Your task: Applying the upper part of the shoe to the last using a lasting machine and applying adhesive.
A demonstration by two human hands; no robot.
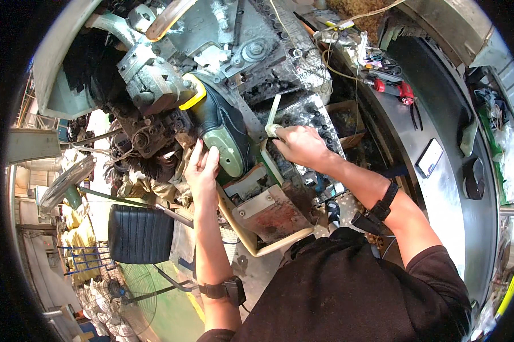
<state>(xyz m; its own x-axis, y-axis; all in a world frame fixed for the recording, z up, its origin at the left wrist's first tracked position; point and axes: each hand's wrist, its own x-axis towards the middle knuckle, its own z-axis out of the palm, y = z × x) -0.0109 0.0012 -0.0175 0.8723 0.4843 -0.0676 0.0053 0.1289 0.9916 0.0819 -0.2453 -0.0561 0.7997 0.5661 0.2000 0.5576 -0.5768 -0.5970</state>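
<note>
a black shirt (348, 288) on the person's own back and shoulder lies nearest the camera, with both bare forearms reaching past it toward a grimy metal machine (257, 51). the task's thing, a dark boot (222, 122) with a green front end, sits against the machine, between the two hands and above a cream-rimmed bin (279, 247).

the left hand (202, 171) is partly open, its fingers extended and slightly apart; the fingertips seem to touch the left side of the boot's green end, without closing around it. the right hand (302, 145) is curled, pinching a pale stick (274, 108) near its wrapped lower end; the stick rises from the grip, just apart from the boot on its right.

the step in hand looks like steadying or checking the boot at the machine while the stick is kept ready, though its purpose cannot be told. the next move probably calls for a light, steady left touch and a careful right wrist, so that the stick clears the metal.

the boot's green end points down toward the person and a little right; its long axis runs steeply from the yellow band (194, 94) at upper left to that rounded tip.
</note>
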